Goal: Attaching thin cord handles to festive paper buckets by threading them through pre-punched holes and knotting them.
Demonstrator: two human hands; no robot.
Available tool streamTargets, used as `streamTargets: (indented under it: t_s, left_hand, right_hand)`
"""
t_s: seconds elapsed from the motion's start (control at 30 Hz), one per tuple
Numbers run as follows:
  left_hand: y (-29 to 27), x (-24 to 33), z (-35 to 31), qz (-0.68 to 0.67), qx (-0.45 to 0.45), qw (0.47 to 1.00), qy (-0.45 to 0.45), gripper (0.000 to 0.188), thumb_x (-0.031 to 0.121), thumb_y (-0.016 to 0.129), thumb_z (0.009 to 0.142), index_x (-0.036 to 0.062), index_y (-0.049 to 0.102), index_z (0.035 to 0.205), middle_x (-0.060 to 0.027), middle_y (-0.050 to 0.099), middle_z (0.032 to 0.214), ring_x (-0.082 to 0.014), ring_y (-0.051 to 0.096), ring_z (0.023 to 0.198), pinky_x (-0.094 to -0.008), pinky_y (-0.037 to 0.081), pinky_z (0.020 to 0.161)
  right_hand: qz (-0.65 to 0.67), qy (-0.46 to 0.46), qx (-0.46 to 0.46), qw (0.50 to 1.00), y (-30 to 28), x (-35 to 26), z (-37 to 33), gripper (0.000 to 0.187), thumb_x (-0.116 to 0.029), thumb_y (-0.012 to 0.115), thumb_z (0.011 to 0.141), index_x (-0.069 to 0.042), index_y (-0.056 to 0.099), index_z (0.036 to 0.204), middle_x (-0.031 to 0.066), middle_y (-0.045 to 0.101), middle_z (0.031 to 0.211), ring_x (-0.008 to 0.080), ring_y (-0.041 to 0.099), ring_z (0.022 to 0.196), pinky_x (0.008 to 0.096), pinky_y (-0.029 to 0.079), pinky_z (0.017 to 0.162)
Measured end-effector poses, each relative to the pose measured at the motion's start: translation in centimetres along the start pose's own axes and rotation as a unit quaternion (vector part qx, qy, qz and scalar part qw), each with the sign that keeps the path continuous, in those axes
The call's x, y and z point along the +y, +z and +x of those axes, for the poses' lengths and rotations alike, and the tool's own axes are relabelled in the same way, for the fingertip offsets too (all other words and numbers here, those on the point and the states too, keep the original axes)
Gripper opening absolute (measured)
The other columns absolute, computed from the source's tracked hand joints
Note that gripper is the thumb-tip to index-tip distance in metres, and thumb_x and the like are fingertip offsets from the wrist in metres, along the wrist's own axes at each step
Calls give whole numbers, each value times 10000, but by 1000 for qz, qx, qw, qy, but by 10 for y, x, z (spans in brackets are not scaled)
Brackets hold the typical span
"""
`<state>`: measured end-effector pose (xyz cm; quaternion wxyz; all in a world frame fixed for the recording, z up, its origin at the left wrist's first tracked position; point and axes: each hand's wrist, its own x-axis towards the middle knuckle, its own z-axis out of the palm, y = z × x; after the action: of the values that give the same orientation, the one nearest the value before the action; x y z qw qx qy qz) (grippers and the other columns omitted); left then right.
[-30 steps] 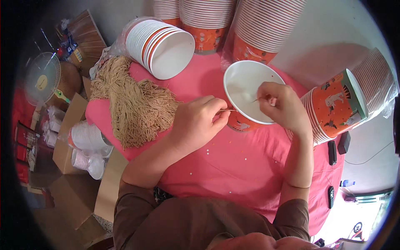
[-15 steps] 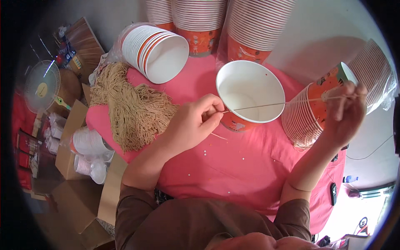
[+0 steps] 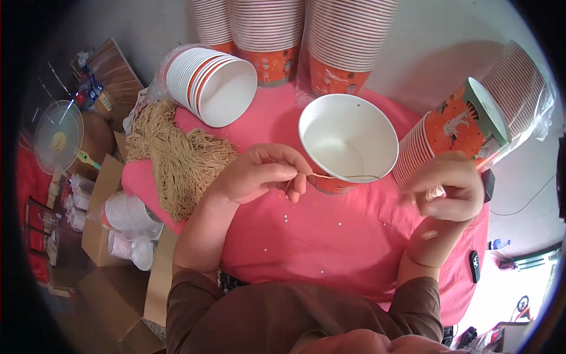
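While tight on tan cord [image 3: 323, 176], left fingers [image 3: 293, 158] beside a bucket [image 3: 321, 135]; right fingers [image 3: 427, 177] blurred, grip unclear.

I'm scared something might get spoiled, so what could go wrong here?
The thin cord pinched by the left hand passes by the front rim of the white-and-orange tub, so it might catch there. The tan bundle's loose strands could tangle. The right hand is blurred near the tilted stack of tubs, and might bump it.
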<state>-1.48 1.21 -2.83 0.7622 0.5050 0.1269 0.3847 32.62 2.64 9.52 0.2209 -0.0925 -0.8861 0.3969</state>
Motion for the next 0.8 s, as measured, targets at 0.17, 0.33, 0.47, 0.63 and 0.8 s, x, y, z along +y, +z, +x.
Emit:
streamTargets:
  t_s: [0.17,0.33,0.47,0.63,0.8]
  left_hand:
    - [2,-1,0,-43,-40,998,36,289,5,465,960,-23,613,1207,-199,698,1088,-260,714,930,-355,580,799]
    - [7,-3,2,16,-9,994,112,303,-8,493,971,-5,582,1261,-218,681,1166,-299,699,1038,-371,588,805]
    - [7,-2,3,71,59,985,145,225,6,550,975,-10,618,1189,-208,683,1167,-278,699,1043,-338,595,766]
    - [9,1,1,225,218,930,194,103,30,625,956,-5,675,1039,-107,700,947,-124,668,776,-235,539,638]
    - [12,2,7,302,295,853,306,97,62,631,964,-16,660,1012,-23,610,760,-76,527,596,-219,461,557]
  right_hand:
    - [-202,137,74,967,28,12,19,267,-168,767,787,2,675,971,113,692,911,260,676,768,341,518,635]
    - [-338,155,2,928,37,30,27,145,-150,748,764,-48,681,844,86,687,845,298,657,818,426,508,728]
    - [-275,124,-4,953,43,41,37,91,-114,722,770,-43,667,786,91,675,780,313,652,798,438,509,724]
    - [-222,75,73,969,70,53,58,74,-34,692,809,3,671,870,125,647,775,318,620,746,393,494,690]
    - [-102,161,148,970,89,58,70,82,-24,644,898,33,683,942,113,656,809,200,630,748,339,507,684]
